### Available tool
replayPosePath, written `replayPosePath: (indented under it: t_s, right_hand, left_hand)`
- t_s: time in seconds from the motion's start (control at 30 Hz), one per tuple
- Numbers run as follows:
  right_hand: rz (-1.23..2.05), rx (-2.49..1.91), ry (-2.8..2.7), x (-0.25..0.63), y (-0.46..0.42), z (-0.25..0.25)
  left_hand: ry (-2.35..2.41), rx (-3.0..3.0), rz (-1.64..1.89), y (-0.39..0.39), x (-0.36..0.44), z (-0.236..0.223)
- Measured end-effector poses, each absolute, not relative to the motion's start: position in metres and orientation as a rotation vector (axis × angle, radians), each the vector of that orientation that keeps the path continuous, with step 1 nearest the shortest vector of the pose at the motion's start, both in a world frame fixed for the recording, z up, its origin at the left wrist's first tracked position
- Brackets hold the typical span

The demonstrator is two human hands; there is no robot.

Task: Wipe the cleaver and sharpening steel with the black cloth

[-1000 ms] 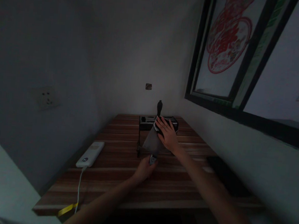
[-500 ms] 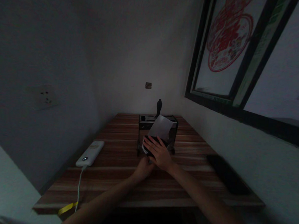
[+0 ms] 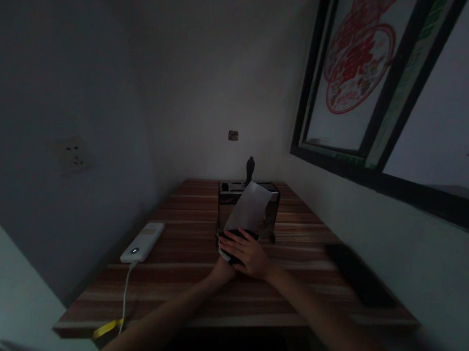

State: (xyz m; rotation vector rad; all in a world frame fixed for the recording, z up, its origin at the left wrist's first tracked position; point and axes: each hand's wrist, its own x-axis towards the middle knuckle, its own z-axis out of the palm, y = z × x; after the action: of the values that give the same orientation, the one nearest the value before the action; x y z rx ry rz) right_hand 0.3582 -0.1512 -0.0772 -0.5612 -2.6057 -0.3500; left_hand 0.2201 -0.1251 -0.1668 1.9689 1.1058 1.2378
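Note:
A broad, pale grey blade of what looks like a cleaver (image 3: 250, 206) points up and away from me, tilted a little to the right. My left hand (image 3: 224, 269) is closed low down where its handle would be; the handle and most of the fingers are hidden. Over the lower part of the blade lies a dark cloth (image 3: 231, 258) with a whitish edge. My right hand (image 3: 250, 257) presses this cloth to the blade, its fingers long and nearly flat. Just behind stands a black-framed knife rack (image 3: 275, 203) with a black-handled tool (image 3: 250, 168) upright in it.
A white power bank (image 3: 143, 242) with a cable (image 3: 125, 294) and yellow tag (image 3: 106, 329) lies at the left of the striped wooden table (image 3: 182, 220). At the right edge is a flat dark object (image 3: 359, 274). Walls stand left, right and behind; a framed window (image 3: 336, 151) is at right.
My right hand and the dark cloth have slid down the blade toward my left hand, so more of the blade shows. My left hand has shifted slightly lower.

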Motion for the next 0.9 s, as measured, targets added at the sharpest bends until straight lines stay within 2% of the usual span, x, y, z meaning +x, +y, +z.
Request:
replayPosePath:
  t_s: [0.17,0.47,0.7,0.9]
  right_hand:
    - [-0.41,-0.498,-2.672,0.365,-0.146,-0.072]
    - [-0.532,-0.457,-2.682,0.381,-0.123,-0.061]
    - [-0.595,-0.613,-2.566,0.394,-0.107,-0.035]
    - [-0.558,-0.815,-2.259,0.401,-0.094,-0.009]
  left_hand:
    - [1.202,1.913,1.095,-0.125,0.224,-0.164]
    - [1.117,1.824,1.085,-0.141,0.232,-0.131]
    - [1.127,1.853,1.056,-0.147,0.231,-0.119]
    - [1.134,1.79,1.005,-0.147,0.231,-0.122]
